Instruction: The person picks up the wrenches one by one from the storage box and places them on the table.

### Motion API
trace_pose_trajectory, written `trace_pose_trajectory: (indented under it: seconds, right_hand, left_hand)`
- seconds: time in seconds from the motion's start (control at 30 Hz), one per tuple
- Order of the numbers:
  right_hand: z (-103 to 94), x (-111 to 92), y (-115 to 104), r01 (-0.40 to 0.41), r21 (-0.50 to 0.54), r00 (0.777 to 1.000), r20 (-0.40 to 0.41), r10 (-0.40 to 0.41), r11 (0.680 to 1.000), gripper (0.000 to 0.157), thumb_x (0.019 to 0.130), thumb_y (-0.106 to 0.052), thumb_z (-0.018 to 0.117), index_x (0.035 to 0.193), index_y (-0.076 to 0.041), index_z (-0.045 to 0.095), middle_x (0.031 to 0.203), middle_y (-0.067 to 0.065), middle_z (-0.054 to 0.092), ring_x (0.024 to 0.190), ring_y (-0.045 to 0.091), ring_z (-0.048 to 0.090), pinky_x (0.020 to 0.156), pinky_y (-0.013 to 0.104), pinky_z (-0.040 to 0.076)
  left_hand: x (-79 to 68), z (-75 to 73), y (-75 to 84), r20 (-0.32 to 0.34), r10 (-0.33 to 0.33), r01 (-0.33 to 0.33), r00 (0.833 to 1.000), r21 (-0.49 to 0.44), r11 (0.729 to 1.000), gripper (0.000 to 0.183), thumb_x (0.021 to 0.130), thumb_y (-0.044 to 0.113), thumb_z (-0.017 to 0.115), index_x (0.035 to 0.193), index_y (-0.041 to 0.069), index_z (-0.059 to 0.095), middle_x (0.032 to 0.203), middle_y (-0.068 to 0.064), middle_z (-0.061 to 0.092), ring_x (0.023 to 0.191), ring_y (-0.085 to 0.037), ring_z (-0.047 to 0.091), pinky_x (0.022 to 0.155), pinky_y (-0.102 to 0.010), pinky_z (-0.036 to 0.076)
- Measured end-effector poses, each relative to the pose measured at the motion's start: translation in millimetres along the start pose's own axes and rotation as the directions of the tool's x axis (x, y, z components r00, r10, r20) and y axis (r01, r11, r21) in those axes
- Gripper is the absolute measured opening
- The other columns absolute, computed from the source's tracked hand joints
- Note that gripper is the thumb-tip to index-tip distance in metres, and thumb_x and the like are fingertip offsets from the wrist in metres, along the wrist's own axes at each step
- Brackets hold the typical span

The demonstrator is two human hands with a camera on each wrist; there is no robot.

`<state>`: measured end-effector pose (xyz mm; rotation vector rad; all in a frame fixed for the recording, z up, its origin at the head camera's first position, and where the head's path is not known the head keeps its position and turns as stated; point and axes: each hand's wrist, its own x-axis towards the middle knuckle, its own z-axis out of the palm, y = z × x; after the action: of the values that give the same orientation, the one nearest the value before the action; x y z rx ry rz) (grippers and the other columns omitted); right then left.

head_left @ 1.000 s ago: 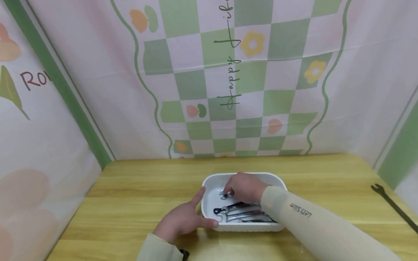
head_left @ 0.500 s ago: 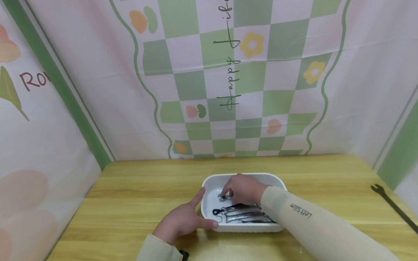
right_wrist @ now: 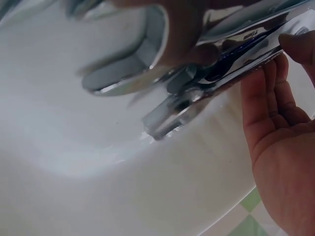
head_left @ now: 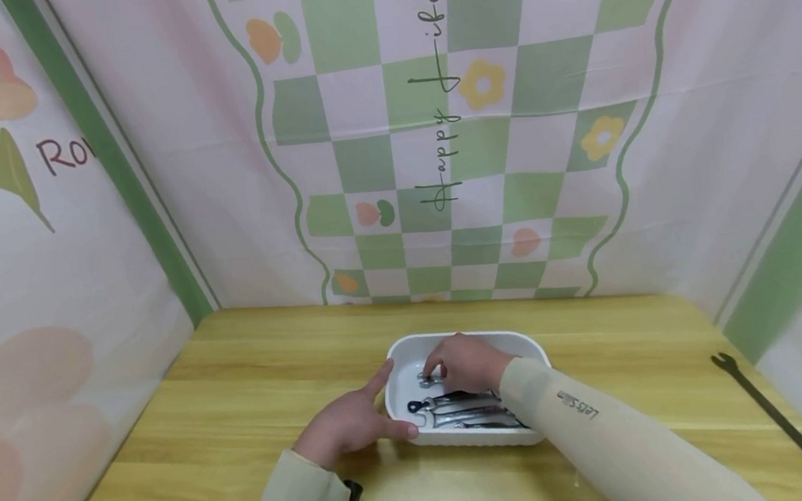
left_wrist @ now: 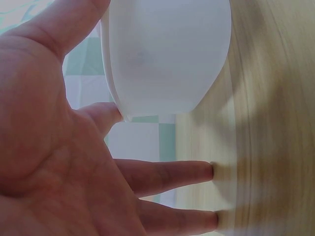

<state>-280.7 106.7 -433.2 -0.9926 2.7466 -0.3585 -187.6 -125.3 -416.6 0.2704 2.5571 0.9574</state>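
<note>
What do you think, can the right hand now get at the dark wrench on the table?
Probably not right now: the right hand is inside the white bin, pinching a silver wrench. Nothing visible covers the dark wrench.

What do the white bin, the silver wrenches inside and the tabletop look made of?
White bin: probably plastic, smooth and softly glossy, with rounded corners. Silver wrenches: likely polished or chromed steel, given bright highlights. Tabletop: wood or printed laminate, satin; grain streaks don't settle which.

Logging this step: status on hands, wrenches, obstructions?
Right hand pinches wrench in white tray. Left hand touches tray rim. Other wrenches alongside, partly hidden by right sleeve.
</note>
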Motion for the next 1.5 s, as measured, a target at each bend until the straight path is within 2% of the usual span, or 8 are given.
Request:
trace_pose_trajectory:
  seconds: [0.17, 0.53, 0.8, 1.07, 1.23, 1.5]
  right_hand:
    - [-1.2, -0.7, 1.3, -0.04, 0.051, 0.999, 0.021, 0.039, 0.998, 0.039, 0.079, -0.004, 0.072, 0.111, -0.024, 0.077, 0.1, -0.009, 0.067, 0.082, 0.007, 0.057, 0.077, 0.031, 0.049]
    - [-7.4, -3.4, 2.9, -0.012, 0.152, 1.0, 0.006, 0.011, 0.988, 0.043, 0.074, -0.002, 0.072, 0.113, -0.02, 0.077, 0.087, -0.008, 0.064, 0.077, 0.01, 0.057, 0.07, 0.03, 0.05]
    - [-15.1, -6.7, 3.6, -0.017, 0.183, 1.0, -0.009, 0.019, 0.983, 0.042, 0.079, -0.003, 0.071, 0.115, -0.024, 0.075, 0.086, -0.01, 0.064, 0.078, 0.009, 0.058, 0.071, 0.031, 0.051]
    - [-32.3, -12.7, 0.9, -0.097, 0.35, 0.994, -0.02, 0.111, 0.932, 0.042, 0.081, -0.002, 0.071, 0.114, -0.028, 0.075, 0.092, -0.004, 0.065, 0.081, 0.017, 0.059, 0.07, 0.034, 0.052]
    - [-41.0, -15.7, 4.8, -0.082, 0.424, 0.991, -0.064, 0.121, 0.902, 0.044, 0.079, 0.004, 0.069, 0.113, -0.024, 0.076, 0.095, 0.004, 0.068, 0.08, 0.018, 0.058, 0.067, 0.034, 0.052]
    - [-58.5, -23.4, 11.2, -0.05, 0.43, 0.986, -0.12, 0.112, 0.901, 0.043, 0.081, 0.003, 0.067, 0.117, -0.02, 0.076, 0.1, 0.009, 0.069, 0.082, 0.02, 0.058, 0.067, 0.033, 0.052]
  left_hand:
    - [0.1, -0.4, 0.7, 0.001, 0.007, -0.007, 1.0, 0.006, 1.0, 0.115, 0.074, 0.056, 0.082, 0.162, 0.029, 0.013, 0.141, -0.023, 0.052, 0.124, -0.042, 0.051, 0.1, -0.062, 0.037]
    - [-0.9, -0.7, 1.6, -0.002, 0.011, -0.011, 1.0, 0.006, 1.0, 0.115, 0.074, 0.056, 0.083, 0.162, 0.029, 0.014, 0.141, -0.023, 0.052, 0.124, -0.042, 0.051, 0.1, -0.062, 0.037]
    - [-1.6, -0.6, 2.6, 0.006, -0.009, 0.009, 1.0, -0.013, 1.0, 0.115, 0.072, 0.057, 0.083, 0.161, 0.031, 0.015, 0.143, -0.023, 0.05, 0.124, -0.043, 0.05, 0.1, -0.063, 0.037]
    - [-1.8, -1.6, 1.6, 0.001, 0.018, -0.018, 1.0, -0.02, 1.0, 0.116, 0.073, 0.054, 0.084, 0.162, 0.028, 0.014, 0.14, -0.025, 0.052, 0.12, -0.041, 0.053, 0.099, -0.062, 0.038]
    - [-1.9, -1.5, 0.8, -0.001, 0.021, -0.021, 1.0, -0.023, 1.0, 0.117, 0.073, 0.054, 0.084, 0.162, 0.027, 0.015, 0.14, -0.026, 0.052, 0.12, -0.042, 0.053, 0.099, -0.063, 0.038]
    - [-1.8, -1.3, 0.4, -0.005, 0.027, -0.027, 1.0, -0.011, 1.0, 0.117, 0.072, 0.056, 0.084, 0.162, 0.026, 0.015, 0.141, -0.026, 0.051, 0.123, -0.043, 0.051, 0.1, -0.063, 0.037]
